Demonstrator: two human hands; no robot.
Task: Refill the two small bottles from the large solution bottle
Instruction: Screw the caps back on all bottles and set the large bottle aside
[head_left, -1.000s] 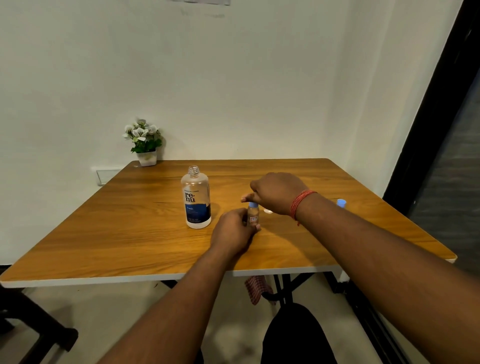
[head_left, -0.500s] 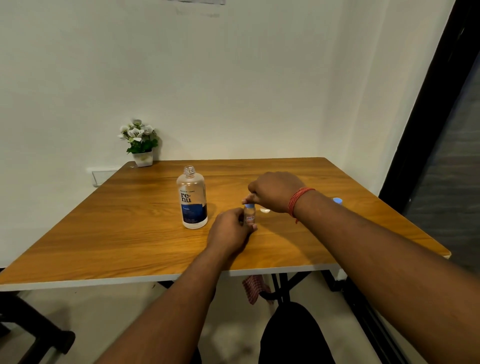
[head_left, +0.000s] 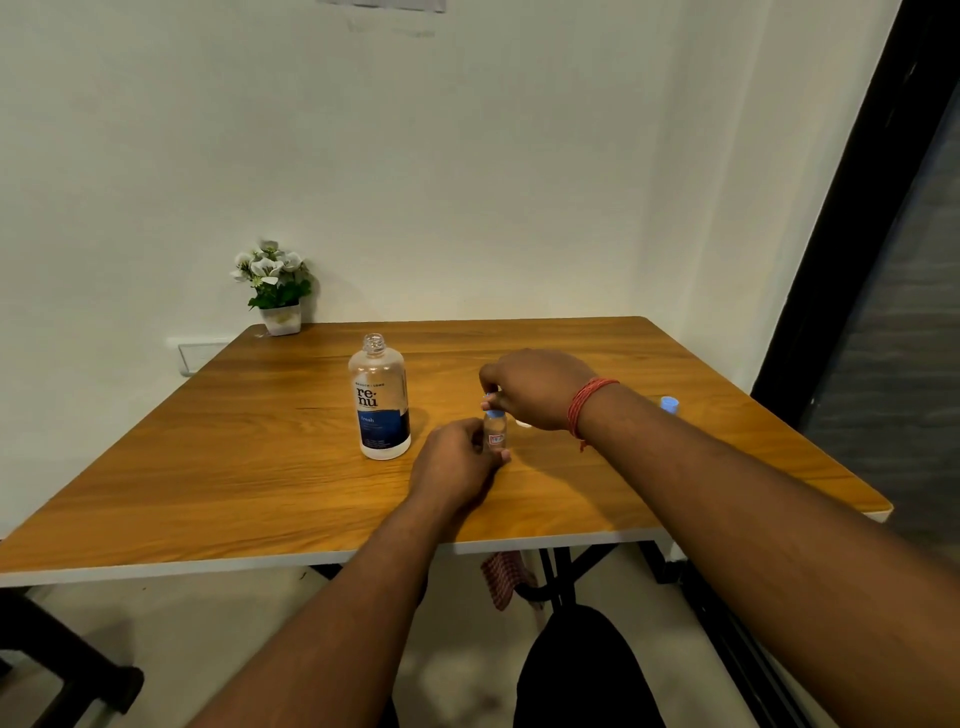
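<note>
The large solution bottle (head_left: 382, 400) stands upright and uncapped on the wooden table (head_left: 249, 467), with a blue and white label. Just right of it, my left hand (head_left: 457, 462) grips a small clear bottle (head_left: 496, 434) that rests on the table. This small bottle has a blue cap (head_left: 494, 414). My right hand (head_left: 535, 387) hovers over it with a red thread on the wrist, its fingertips pinched at the cap's top. Another small blue-topped item (head_left: 669, 404) sits far right, partly hidden by my right forearm.
A small white object (head_left: 523, 423) lies under my right hand. A potted white flower (head_left: 275, 291) stands at the table's back left corner by the wall. A dark door frame (head_left: 852, 249) rises on the right. A cloth (head_left: 501, 577) hangs below the table's front edge.
Both hands stay at the small bottle. My right fingertips have shifted slightly at the cap. The large bottle has not moved.
</note>
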